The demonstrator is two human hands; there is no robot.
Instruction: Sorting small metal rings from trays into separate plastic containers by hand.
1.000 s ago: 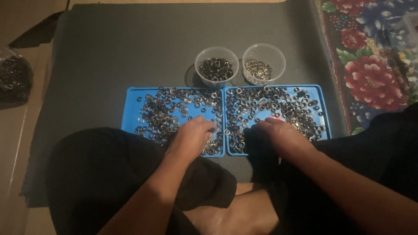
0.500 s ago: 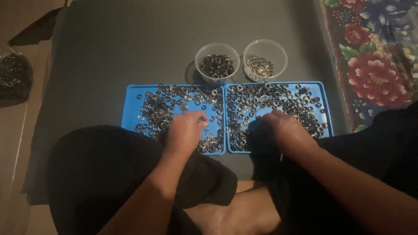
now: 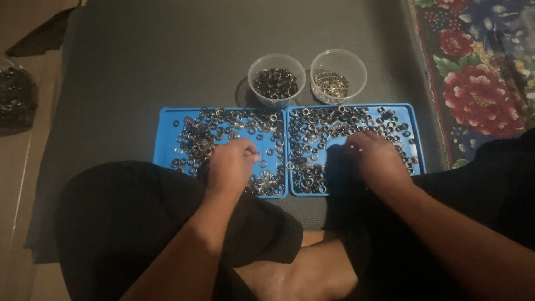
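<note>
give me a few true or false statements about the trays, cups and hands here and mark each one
1. Two blue trays lie side by side on a dark mat. True.
2. Both round clear cups behind the trays are empty. False: each holds small metal rings, darker ones in the left cup and paler ones in the right cup.
3. The left hand is over the left tray, among the scattered rings. True.
4. The right hand is reaching into one of the cups. False: it is down over the right tray, well short of the cups.
5. A flowered rug lies to the right of the mat. True.
</note>
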